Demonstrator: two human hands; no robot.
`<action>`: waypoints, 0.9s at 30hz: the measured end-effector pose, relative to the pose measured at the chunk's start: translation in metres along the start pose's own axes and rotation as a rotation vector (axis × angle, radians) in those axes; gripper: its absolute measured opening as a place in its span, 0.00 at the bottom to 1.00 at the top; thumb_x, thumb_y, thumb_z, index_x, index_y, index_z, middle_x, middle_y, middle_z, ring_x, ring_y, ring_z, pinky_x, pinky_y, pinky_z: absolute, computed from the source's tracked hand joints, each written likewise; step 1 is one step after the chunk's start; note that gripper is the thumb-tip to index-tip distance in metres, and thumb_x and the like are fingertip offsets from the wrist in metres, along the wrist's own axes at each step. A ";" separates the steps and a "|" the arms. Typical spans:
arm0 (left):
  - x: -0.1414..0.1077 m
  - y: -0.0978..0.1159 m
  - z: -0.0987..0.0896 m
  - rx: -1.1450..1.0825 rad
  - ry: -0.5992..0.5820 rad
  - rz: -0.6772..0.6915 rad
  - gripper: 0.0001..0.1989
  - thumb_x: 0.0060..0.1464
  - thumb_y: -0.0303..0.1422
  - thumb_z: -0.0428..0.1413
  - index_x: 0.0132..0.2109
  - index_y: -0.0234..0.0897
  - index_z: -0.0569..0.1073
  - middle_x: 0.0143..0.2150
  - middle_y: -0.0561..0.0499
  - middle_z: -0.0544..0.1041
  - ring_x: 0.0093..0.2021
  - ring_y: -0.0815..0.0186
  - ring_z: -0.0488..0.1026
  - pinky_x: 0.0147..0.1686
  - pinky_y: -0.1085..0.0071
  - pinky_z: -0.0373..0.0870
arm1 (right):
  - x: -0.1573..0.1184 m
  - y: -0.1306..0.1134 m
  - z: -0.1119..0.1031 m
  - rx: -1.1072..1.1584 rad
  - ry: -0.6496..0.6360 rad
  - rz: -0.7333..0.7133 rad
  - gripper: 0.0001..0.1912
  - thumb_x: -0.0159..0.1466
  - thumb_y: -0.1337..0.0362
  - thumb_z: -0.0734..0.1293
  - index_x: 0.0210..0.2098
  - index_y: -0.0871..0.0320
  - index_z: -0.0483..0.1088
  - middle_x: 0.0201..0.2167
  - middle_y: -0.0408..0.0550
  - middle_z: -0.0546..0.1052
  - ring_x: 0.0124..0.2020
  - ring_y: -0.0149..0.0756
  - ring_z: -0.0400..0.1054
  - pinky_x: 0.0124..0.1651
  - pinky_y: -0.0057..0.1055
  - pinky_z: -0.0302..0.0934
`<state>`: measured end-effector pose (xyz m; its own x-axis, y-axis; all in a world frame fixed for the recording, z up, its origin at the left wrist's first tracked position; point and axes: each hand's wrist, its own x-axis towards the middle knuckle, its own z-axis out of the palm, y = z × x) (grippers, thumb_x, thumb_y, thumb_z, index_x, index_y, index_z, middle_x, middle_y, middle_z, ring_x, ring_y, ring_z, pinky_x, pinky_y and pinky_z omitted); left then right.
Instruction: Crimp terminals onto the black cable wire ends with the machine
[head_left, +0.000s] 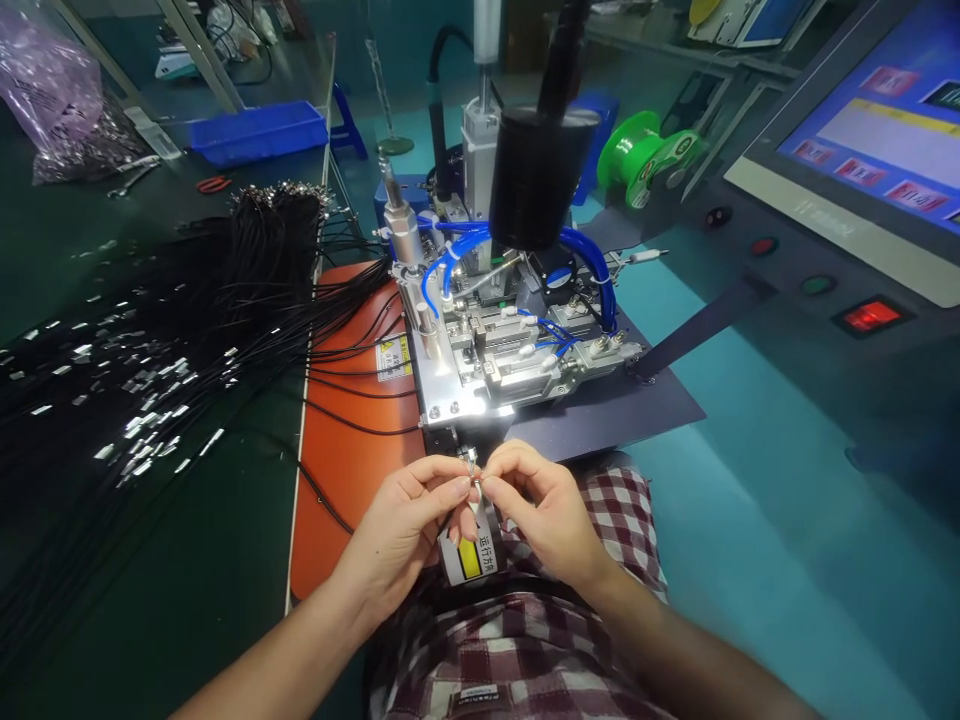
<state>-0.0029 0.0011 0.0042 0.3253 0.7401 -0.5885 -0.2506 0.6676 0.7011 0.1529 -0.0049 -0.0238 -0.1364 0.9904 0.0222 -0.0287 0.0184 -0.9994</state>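
My left hand and my right hand meet just in front of the machine. Thumb and fingers of each are pinched on the small end of a cable, which shows a shiny tip and thin light and reddish wires. Much of this end is covered by the fingers. A black cable runs over the orange board towards my left hand. Below the fingers is a label with a yellow stripe. The metal machine, with blue air tubes, stands right beyond my hands.
Many black cables with shiny ends spread over the dark table at left, some crossing the orange board. A blue tray and red-handled tool lie behind. A green spool and control screen are at right.
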 end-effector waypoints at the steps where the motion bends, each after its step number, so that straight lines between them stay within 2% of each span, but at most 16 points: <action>1: 0.000 0.000 0.000 0.004 -0.004 -0.009 0.08 0.51 0.34 0.59 0.36 0.35 0.71 0.20 0.52 0.72 0.18 0.74 0.62 0.17 0.80 0.53 | 0.000 0.000 0.000 -0.014 -0.003 -0.006 0.06 0.61 0.68 0.64 0.27 0.58 0.68 0.28 0.43 0.66 0.28 0.31 0.60 0.31 0.28 0.57; 5: -0.001 -0.003 0.002 0.054 0.045 0.019 0.08 0.51 0.34 0.59 0.33 0.35 0.69 0.17 0.53 0.71 0.16 0.75 0.58 0.15 0.80 0.51 | -0.004 -0.003 0.003 -0.166 0.039 -0.056 0.07 0.60 0.70 0.64 0.25 0.58 0.66 0.25 0.42 0.66 0.26 0.30 0.60 0.29 0.28 0.56; 11: -0.001 -0.012 0.005 0.252 0.202 0.236 0.09 0.49 0.34 0.61 0.31 0.34 0.69 0.18 0.57 0.67 0.18 0.76 0.61 0.19 0.80 0.55 | -0.015 -0.002 0.017 -0.466 0.139 -0.147 0.10 0.59 0.71 0.63 0.22 0.58 0.64 0.22 0.41 0.64 0.24 0.30 0.59 0.28 0.30 0.55; 15: 0.002 -0.012 0.004 0.167 0.163 0.151 0.09 0.50 0.35 0.60 0.33 0.33 0.70 0.15 0.60 0.61 0.16 0.77 0.54 0.17 0.80 0.50 | -0.010 0.004 0.016 -0.429 0.121 -0.093 0.09 0.60 0.70 0.63 0.23 0.57 0.65 0.24 0.41 0.65 0.24 0.30 0.60 0.27 0.28 0.56; 19: 0.004 -0.012 0.003 0.083 0.121 0.121 0.09 0.49 0.35 0.60 0.32 0.33 0.70 0.14 0.60 0.60 0.17 0.77 0.52 0.19 0.80 0.51 | -0.008 0.006 0.014 -0.367 0.084 -0.050 0.09 0.60 0.70 0.63 0.23 0.57 0.64 0.23 0.41 0.65 0.24 0.29 0.61 0.27 0.28 0.57; 24: 0.001 -0.014 0.002 0.264 0.200 0.142 0.10 0.49 0.35 0.60 0.30 0.34 0.68 0.14 0.61 0.57 0.16 0.78 0.48 0.16 0.80 0.44 | -0.017 0.002 0.020 -0.436 0.118 -0.090 0.10 0.59 0.71 0.62 0.22 0.57 0.62 0.23 0.41 0.64 0.24 0.30 0.60 0.28 0.29 0.55; 27: 0.001 -0.014 0.000 0.356 0.234 0.152 0.11 0.48 0.36 0.60 0.30 0.35 0.67 0.15 0.61 0.59 0.15 0.78 0.50 0.15 0.80 0.45 | -0.016 0.001 0.017 -0.397 0.055 -0.071 0.09 0.59 0.71 0.63 0.23 0.57 0.65 0.23 0.42 0.66 0.25 0.31 0.61 0.29 0.30 0.56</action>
<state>0.0005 -0.0076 -0.0061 0.0844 0.8532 -0.5147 0.0628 0.5109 0.8573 0.1378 -0.0234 -0.0247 -0.0940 0.9904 0.1009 0.3502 0.1278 -0.9279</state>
